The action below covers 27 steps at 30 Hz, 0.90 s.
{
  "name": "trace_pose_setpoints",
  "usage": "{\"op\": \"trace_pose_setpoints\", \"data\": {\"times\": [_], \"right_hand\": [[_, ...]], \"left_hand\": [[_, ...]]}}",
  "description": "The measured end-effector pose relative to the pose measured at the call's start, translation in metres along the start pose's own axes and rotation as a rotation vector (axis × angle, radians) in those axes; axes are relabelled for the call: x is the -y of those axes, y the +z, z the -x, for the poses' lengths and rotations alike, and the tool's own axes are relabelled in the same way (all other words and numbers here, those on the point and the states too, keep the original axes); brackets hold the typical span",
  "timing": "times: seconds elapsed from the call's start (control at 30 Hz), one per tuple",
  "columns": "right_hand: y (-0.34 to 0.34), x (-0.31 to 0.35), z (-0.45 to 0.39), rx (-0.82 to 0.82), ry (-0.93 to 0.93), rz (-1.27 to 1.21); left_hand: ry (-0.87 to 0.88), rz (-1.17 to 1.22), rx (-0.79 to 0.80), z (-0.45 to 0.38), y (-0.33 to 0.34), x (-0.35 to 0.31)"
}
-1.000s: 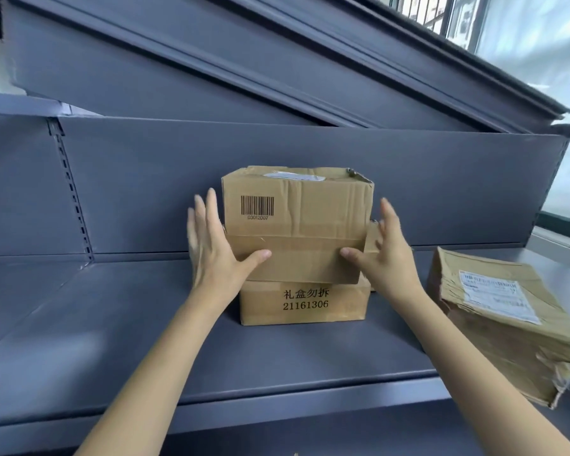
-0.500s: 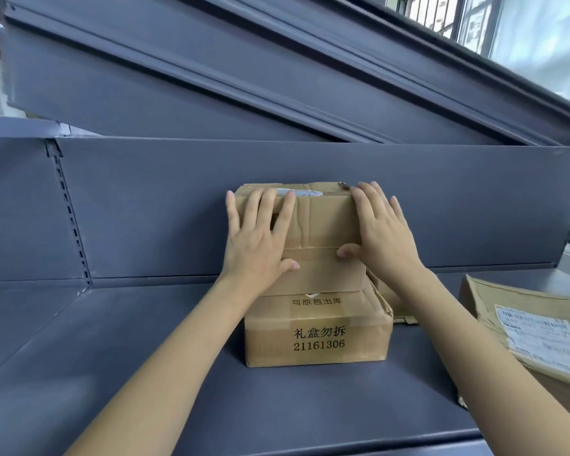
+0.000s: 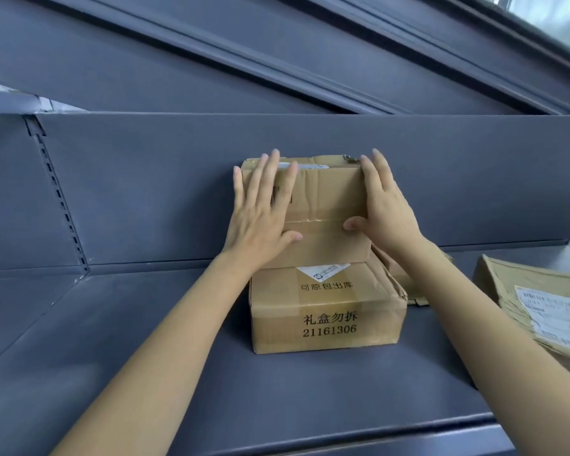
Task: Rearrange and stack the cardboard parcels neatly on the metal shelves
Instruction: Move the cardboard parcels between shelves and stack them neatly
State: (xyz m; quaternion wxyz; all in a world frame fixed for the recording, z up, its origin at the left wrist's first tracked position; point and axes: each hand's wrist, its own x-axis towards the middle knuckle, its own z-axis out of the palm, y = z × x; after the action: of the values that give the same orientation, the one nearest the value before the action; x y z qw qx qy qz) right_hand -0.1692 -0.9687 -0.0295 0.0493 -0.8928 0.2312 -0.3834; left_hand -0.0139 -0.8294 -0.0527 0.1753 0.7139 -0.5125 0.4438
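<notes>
Upper cardboard parcel (image 3: 323, 205) stacked on printed lower parcel (image 3: 326, 311) at shelf (image 3: 145, 373) rear, directly ahead of open, flat left hand (image 3: 260, 215) and right hand (image 3: 385, 209), long axis crosswise, hands equally near.

Bright window (image 3: 553, 14) at upper right

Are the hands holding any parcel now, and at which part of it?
Nothing is gripped. The left hand and right hand lie flat, fingers open, against the front face of the upper box, near its left and right edges.
</notes>
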Motion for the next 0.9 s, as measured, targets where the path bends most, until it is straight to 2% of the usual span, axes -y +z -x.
{"op": "trace_pose_setpoints", "data": {"times": [0.03, 0.1, 0.17, 0.23, 0.3, 0.47, 0.73, 0.83, 0.9], "right_hand": [[0.002, -0.002, 0.005, 0.010, 0.031, -0.111], [0.009, -0.006, 0.020, -0.001, 0.158, -0.389], [0.019, -0.012, 0.038, -0.014, 0.317, -0.576], [0.026, -0.016, 0.048, 0.010, 0.412, -0.569], [0.026, -0.017, 0.049, 0.039, 0.439, -0.504], [0.029, -0.016, 0.045, 0.151, 0.441, -0.314], [0.031, -0.014, 0.044, 0.139, 0.469, -0.258], [0.027, -0.014, 0.047, 0.110, 0.468, -0.336], [0.016, -0.010, 0.053, 0.001, 0.497, -0.470]], "left_hand": [[-0.076, 0.120, -0.022, 0.007, -0.003, 0.000], [-0.371, 0.462, -0.014, 0.030, -0.009, -0.003], [-0.677, 0.837, 0.103, 0.058, -0.001, -0.004], [-0.852, 1.098, 0.221, 0.077, 0.009, -0.003], [-0.903, 1.241, 0.233, 0.080, 0.016, -0.003], [-0.903, 1.243, 0.299, 0.074, 0.018, 0.001], [-0.877, 1.165, 0.389, 0.069, 0.017, 0.005], [-0.897, 1.164, 0.412, 0.068, 0.007, 0.005], [-0.881, 1.044, 0.422, 0.068, -0.005, 0.001]]}}
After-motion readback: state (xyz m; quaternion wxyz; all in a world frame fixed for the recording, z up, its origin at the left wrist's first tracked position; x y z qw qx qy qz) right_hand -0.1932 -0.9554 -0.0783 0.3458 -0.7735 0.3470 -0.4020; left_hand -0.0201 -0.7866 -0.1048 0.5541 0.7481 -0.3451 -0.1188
